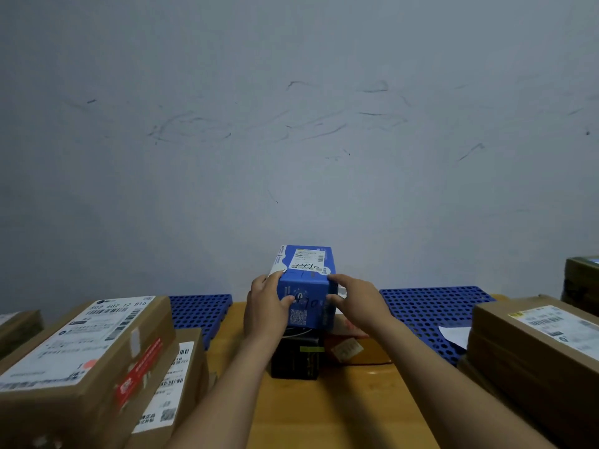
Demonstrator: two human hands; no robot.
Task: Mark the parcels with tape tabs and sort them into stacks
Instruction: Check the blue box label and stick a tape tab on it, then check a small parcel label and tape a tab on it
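Centrally, a blue box (306, 286) is gripped from both sides: left hand (265, 306) and right hand (353, 303), fingers (338, 280) curled round its edges. It is directly above a black box (296, 358) on the wooden surface (324, 416), between stacked brown parcels (81, 351).

I see a bare strip of desk (324, 416) running up the lower middle of the frame. Brown cartons (81, 358) wall off the lower left, and a carton stack (534, 345) blocks the lower right. At centre, the blue parcel (304, 286) above a black box (298, 358) closes the strip's far end. Blue perforated panels (431, 312) lie low on either side behind.
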